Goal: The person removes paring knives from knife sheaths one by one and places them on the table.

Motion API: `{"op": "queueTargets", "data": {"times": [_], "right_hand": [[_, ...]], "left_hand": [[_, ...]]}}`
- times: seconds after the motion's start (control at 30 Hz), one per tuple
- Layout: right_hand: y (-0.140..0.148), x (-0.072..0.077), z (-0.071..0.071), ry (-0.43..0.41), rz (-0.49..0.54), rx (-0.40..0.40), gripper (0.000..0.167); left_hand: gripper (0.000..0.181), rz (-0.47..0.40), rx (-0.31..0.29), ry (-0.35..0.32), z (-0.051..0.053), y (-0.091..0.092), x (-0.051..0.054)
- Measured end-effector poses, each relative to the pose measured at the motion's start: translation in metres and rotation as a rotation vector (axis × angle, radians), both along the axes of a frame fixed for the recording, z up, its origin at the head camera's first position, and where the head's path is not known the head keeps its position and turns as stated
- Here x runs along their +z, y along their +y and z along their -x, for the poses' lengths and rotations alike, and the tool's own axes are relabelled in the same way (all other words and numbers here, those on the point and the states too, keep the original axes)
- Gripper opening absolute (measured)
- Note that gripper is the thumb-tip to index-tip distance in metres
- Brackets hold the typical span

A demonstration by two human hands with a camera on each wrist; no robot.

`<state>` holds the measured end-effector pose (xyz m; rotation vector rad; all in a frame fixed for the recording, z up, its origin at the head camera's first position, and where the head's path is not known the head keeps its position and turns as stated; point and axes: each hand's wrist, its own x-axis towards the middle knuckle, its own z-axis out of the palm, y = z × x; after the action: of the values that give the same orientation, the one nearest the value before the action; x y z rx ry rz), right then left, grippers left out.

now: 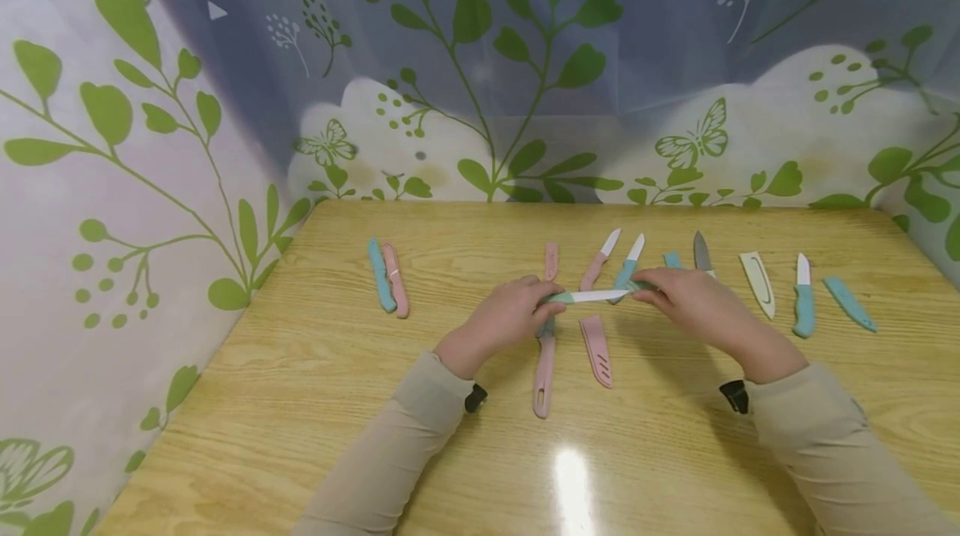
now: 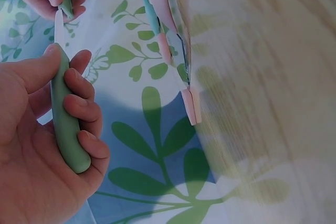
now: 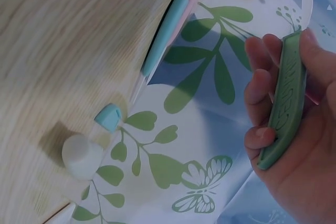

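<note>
Gripping green knife [image 2: 67,129] by its handle in left hand [image 1: 507,318], with fingers curled round; holding green sheath [image 3: 289,98] in right hand [image 1: 697,309], clamped between thumb and fingers. Both held up over the middle of the table [image 1: 465,244], with white blade aimed at the sheath's mouth; tip right at the opening, cannot tell if inside. White sheath [image 1: 759,286] lying between grey-bladed knife [image 1: 702,252] and bare-bladed blue knife [image 1: 804,303]; blue sheath [image 1: 849,304] slanted just beside the latter. Another short blue piece [image 1: 671,259] partly behind right hand. Pink sheath [image 1: 596,353] on the near side, next to pink handle [image 1: 547,361]. Beyond the hands, pink knife [image 1: 595,271] with white blade out. Far left, blue closed knife [image 1: 381,278] and pink closed knife [image 1: 397,286] close together, blades out of sight. Far edge running along leafy cloth [image 1: 637,19]; slanted blue sheath nearest right edge. Wide strips of wood from closed pair to left hand and between the forearms.
</note>
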<state>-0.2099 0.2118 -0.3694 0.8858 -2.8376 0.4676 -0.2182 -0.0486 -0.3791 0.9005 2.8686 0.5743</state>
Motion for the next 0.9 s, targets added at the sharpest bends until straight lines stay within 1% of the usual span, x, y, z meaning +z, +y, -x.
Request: {"op": "queueTargets", "data": {"times": [0.13, 0.3, 0.4, 0.53, 0.63, 0.7, 0.9], "right_hand": [[0.004, 0.003, 0.001, -0.038, -0.011, -0.023, 0.028], [0.009, 0.007, 0.002, -0.089, -0.015, -0.04, 0.031], [0.011, 0.005, 0.001, -0.094, -0.009, -0.039, 0.032], [0.013, 0.002, 0.001, -0.086, 0.003, -0.034, 0.03], [0.016, 0.002, 0.001, -0.09, 0.017, -0.029, 0.029], [0.018, 0.001, 0.002, -0.084, 0.017, -0.011, 0.028], [0.023, -0.005, 0.005, -0.051, -0.081, 0.094, 0.023]], "left_hand": [[0.031, 0.004, 0.009, 0.009, 0.0, 0.0, 0.0], [0.031, 0.003, 0.036, 0.014, -0.001, -0.001, 0.001], [0.029, 0.005, 0.045, 0.013, 0.0, 0.001, -0.001], [0.027, 0.033, 0.056, 0.001, 0.001, 0.004, -0.002], [0.028, 0.082, 0.066, -0.004, -0.001, 0.008, 0.0], [0.029, 0.124, 0.072, -0.011, -0.001, 0.012, 0.002], [0.032, 0.261, 0.091, -0.052, 0.0, 0.028, 0.01]]}}
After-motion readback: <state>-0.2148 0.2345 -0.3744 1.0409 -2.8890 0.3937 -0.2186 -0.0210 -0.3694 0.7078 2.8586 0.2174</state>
